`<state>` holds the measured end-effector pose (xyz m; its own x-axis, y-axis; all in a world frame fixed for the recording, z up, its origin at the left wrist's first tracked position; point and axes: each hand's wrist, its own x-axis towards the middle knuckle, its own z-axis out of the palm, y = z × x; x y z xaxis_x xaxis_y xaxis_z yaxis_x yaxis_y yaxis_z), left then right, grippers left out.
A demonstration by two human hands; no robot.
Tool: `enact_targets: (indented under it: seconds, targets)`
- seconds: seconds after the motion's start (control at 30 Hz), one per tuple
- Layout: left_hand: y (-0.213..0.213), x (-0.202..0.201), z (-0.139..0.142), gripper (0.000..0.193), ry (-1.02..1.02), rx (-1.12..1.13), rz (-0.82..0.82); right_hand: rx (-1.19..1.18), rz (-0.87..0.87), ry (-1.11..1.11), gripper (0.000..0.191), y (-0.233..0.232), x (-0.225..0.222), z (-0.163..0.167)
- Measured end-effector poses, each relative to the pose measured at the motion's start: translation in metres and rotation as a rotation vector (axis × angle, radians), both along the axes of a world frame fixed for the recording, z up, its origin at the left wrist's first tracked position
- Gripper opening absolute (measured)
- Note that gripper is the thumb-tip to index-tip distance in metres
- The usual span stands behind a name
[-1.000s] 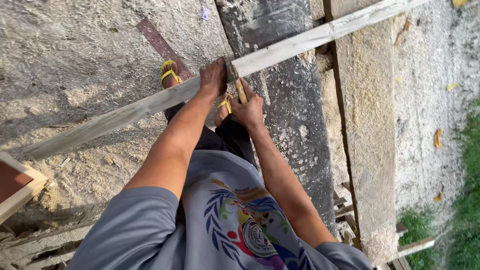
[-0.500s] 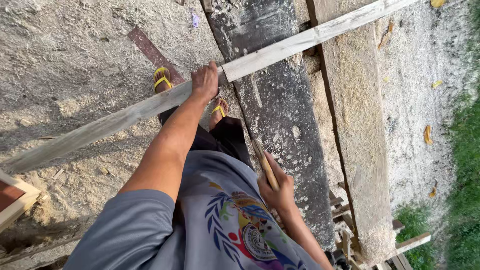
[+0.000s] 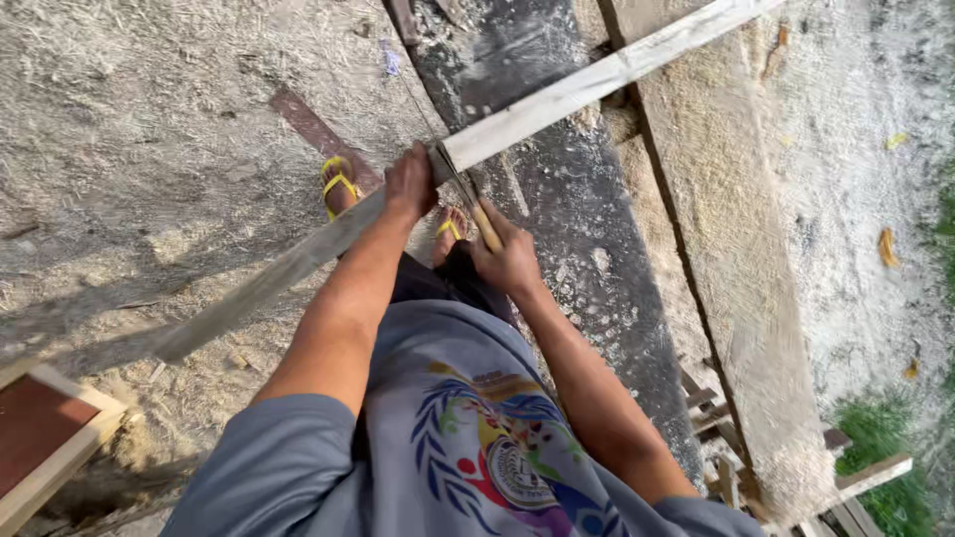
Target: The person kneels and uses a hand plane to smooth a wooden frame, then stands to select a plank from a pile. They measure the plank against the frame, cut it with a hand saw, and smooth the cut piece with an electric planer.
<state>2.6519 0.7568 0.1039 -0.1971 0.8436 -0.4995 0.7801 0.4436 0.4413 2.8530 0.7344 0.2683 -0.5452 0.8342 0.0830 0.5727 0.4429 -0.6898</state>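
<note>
A long pale wooden batten (image 3: 597,82) runs from upper right down to lower left across the view. My left hand (image 3: 410,183) presses down on it near its middle. My right hand (image 3: 509,261) grips the wooden handle of a hand saw (image 3: 466,196), whose thin blade meets the batten just right of my left hand. My feet in yellow flip-flops (image 3: 338,185) stand below on sawdust-covered ground.
A dark wide plank (image 3: 597,268) and a pale sawdust-covered plank (image 3: 736,298) lie side by side under the batten. A reddish strip (image 3: 313,129) lies on the ground. A wooden-framed red panel (image 3: 40,438) sits lower left. Wood offcuts (image 3: 856,487) and grass lie lower right.
My right hand drew the saw back toward my body, then pushed it forward again to the batten. My left hand stayed on the batten.
</note>
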Motion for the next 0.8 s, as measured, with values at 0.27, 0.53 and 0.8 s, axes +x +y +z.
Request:
enact_targets:
  seconds: [0.27, 0.53, 0.8]
  targets:
    - [0.005, 0.001, -0.008, 0.045, 0.098, 0.042, 0.001, -0.482, -0.220, -0.135, 0.061, -0.077, 0.079, 0.077]
    - [-0.013, -0.002, 0.011, 0.063, 0.025, 0.053, -0.009, -0.490, -0.210, -0.072, 0.053, 0.002, 0.000, -0.037]
    - [-0.006, -0.044, 0.025, 0.076, 0.036, 0.027, 0.072, -0.481, -0.223, -0.011, 0.054, -0.009, 0.034, 0.006]
